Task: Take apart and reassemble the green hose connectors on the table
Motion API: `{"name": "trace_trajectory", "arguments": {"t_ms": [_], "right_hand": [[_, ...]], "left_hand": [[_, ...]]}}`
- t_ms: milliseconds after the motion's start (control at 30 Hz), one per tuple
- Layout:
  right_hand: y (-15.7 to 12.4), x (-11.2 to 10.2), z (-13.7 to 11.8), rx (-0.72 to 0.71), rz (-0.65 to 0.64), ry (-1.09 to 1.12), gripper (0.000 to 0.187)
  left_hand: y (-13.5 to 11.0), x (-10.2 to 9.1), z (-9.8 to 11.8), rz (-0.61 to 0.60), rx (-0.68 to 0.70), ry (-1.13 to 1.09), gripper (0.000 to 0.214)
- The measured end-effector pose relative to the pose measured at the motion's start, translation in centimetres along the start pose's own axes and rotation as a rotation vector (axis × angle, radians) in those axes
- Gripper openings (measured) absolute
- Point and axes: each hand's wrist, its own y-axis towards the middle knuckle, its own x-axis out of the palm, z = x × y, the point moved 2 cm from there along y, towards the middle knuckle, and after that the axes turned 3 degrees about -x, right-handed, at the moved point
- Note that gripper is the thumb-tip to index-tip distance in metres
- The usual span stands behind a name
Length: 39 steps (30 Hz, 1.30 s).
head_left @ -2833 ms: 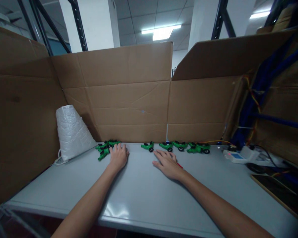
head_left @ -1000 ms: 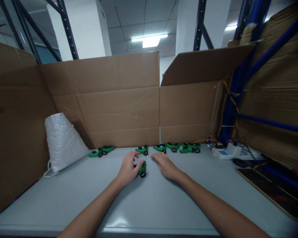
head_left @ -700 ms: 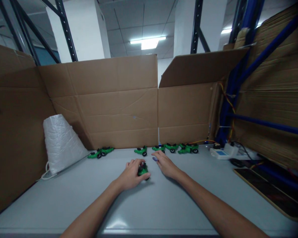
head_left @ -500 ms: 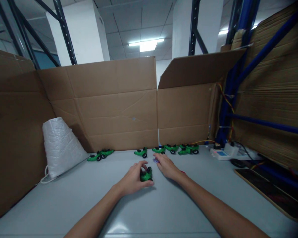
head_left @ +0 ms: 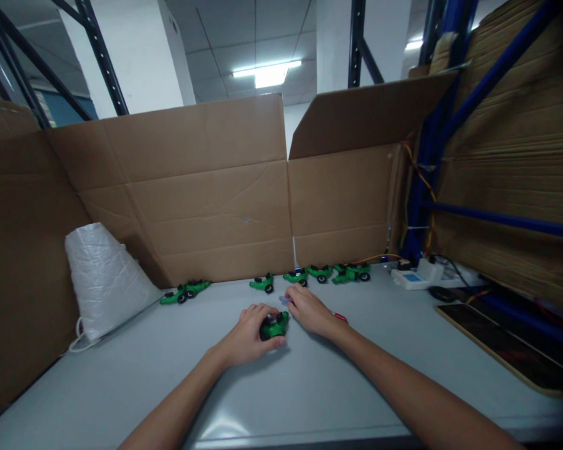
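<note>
My left hand (head_left: 246, 332) is curled round a small green toy car with black wheels (head_left: 274, 326) on the grey table (head_left: 309, 387), near its middle. Just right of the car, my right hand (head_left: 308, 308) pinches a small purple piece (head_left: 284, 300) at its fingertips, and something red (head_left: 340, 317) shows under the wrist. Two green cars (head_left: 184, 290) lie at the back left by the cardboard. A row of several more green cars (head_left: 319, 274) stands along the back wall.
Cardboard walls (head_left: 206, 187) close off the back and left of the table. A white woven sack (head_left: 104, 278) leans at the back left. At the right lie a white device with a blue screen (head_left: 415, 277), cables, a dark board (head_left: 507, 344) and blue racking.
My left hand took a green car from the back-left pile and brought it to the table's middle. My right hand moved in beside it with the purple piece.
</note>
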Motion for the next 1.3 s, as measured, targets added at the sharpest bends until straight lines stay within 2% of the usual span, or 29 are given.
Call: {"name": "trace_trajectory", "arguments": {"t_ms": [133,300,500,667,833,1000,1300], "right_hand": [[0.4,-0.8,-0.4,0.049,0.109,0.074,0.017],[0.8,-1.3,-1.6,0.122,0.275,0.324,0.010],[0.7,-2.3,-3.4,0.038,0.346,0.591,0.031],[0.2,-2.9,-4.4,-0.024,0.414,0.598,0.039],[-0.3,-3.0,-5.2,-0.006,0.379,0.691,0.042],[-0.5,-3.0,-6.2,-0.055,0.264,0.628,0.039],[-0.6,-3.4,-6.6,-0.143,0.294,0.471,0.036]], "left_hand": [[0.1,-0.3,0.5,-0.026,0.031,0.005,0.051],[0.0,-0.2,0.7,-0.032,0.065,-0.049,0.041],[0.4,0.1,0.8,0.007,0.056,-0.102,0.027],[0.5,0.2,0.6,0.018,0.060,-0.133,0.024],[0.5,0.4,0.2,0.023,0.026,-0.154,0.022],[0.5,0.4,0.5,0.018,0.020,-0.155,0.020],[0.4,0.1,0.8,0.006,0.020,-0.141,0.023]]}}
